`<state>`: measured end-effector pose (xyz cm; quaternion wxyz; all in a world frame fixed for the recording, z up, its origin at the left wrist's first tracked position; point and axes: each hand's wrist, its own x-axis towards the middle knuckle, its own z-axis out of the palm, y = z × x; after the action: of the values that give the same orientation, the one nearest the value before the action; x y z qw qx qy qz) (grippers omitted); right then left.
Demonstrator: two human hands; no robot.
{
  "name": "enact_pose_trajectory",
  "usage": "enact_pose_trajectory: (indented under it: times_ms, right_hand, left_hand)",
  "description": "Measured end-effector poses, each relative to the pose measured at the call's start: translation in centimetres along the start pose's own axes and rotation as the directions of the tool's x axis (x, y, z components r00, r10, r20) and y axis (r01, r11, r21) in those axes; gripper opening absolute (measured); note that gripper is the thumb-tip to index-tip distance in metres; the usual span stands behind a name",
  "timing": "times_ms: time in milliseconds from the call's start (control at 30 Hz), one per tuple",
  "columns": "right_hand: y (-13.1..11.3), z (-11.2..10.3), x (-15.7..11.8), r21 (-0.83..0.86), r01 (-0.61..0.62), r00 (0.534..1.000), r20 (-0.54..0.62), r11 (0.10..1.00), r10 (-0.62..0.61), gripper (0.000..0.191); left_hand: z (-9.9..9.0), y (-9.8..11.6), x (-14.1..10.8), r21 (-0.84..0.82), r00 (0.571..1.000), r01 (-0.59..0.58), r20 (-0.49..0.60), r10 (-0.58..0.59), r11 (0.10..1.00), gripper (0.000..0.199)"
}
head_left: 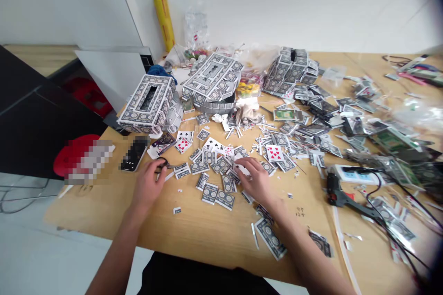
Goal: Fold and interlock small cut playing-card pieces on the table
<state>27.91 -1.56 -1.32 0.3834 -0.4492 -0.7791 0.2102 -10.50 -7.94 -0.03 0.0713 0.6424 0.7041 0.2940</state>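
My left hand (149, 183) rests on the table with its fingers curled at the black handles of a pair of scissors (168, 165), whose blades point right. My right hand (255, 179) bends over the loose cards, with thumb and fingertips closed around a white piece of playing card (243, 169), partly hidden by the fingers. Between the hands lie several cut, grey-patterned card pieces (210, 192), scattered and overlapping. A face-up heart card (275, 152) is just beyond my right hand. Past my left hand lie another heart card (182, 145) and a black phone (135, 153).
Along the back stand boxes covered in patterned cards: one at left (162, 84), one in the middle (212, 76) and one at right (289, 68). A glue gun (349, 200) and a white power strip (356, 174) lie at right among cables. A red stool (74, 152) stands at left.
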Motion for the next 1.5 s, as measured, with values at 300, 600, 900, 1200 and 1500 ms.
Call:
enact_pose_trajectory:
  times_ms: [300,600,900,1200,1500]
  right_hand:
    - [1.0,0.7,-0.9,-0.024,0.087,0.996,0.037,0.996,-0.086,0.026]
    - [1.2,1.3,-1.3,-0.087,0.129,0.991,0.036,0.988,-0.126,0.025]
    - [1.1,1.0,-1.3,-0.149,0.084,0.995,0.063,0.985,-0.075,0.034]
    - [2.3,0.3,-1.1,-0.234,-0.042,0.999,0.007,0.971,0.045,0.03]
    - [3.2,0.7,-1.1,-0.265,-0.07,0.997,-0.035,0.962,0.063,0.03]
  left_hand:
    - [-0.5,-2.1,-0.9,0.142,0.993,0.016,-0.121,0.001,0.99,0.029]
    - [-0.1,-0.7,-0.3,0.001,0.986,-0.129,-0.102,0.129,0.992,0.018]
    - [5.4,9.5,5.2,-0.116,0.806,-0.511,0.28,0.521,0.852,0.033]
    - [7.6,9.4,3.7,-0.217,0.764,-0.548,0.263,0.589,0.808,0.043]
    - [9.3,8.8,3.6,-0.166,0.807,-0.502,0.262,0.529,0.849,0.034]
